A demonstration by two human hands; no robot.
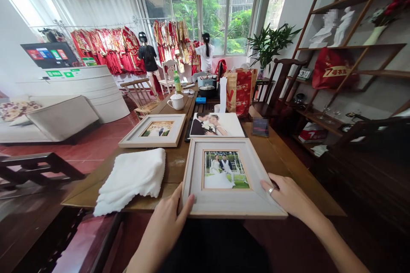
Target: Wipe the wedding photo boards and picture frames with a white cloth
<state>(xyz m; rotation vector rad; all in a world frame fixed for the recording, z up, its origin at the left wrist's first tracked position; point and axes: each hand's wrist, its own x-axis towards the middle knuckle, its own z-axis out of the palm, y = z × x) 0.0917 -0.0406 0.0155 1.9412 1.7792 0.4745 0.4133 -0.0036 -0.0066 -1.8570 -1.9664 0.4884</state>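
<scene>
Between my hands is a white picture frame with a wedding photo of a couple outdoors. My left hand grips its lower left corner, thumb on the front. On the right side, my right hand, with a ring on one finger, clasps the frame's edge. The frame's near edge reaches past the table's front edge. A folded white cloth lies left of it, hanging slightly over the edge. Behind the cloth lies a second white picture frame. A wedding photo panel lies just beyond the held frame.
The wooden table bears a lidded white cup, a green-capped bottle, a blue box and a red-and-tan paper bag. Chairs flank it. Two people stand at a rack of red garments. Shelves line the right.
</scene>
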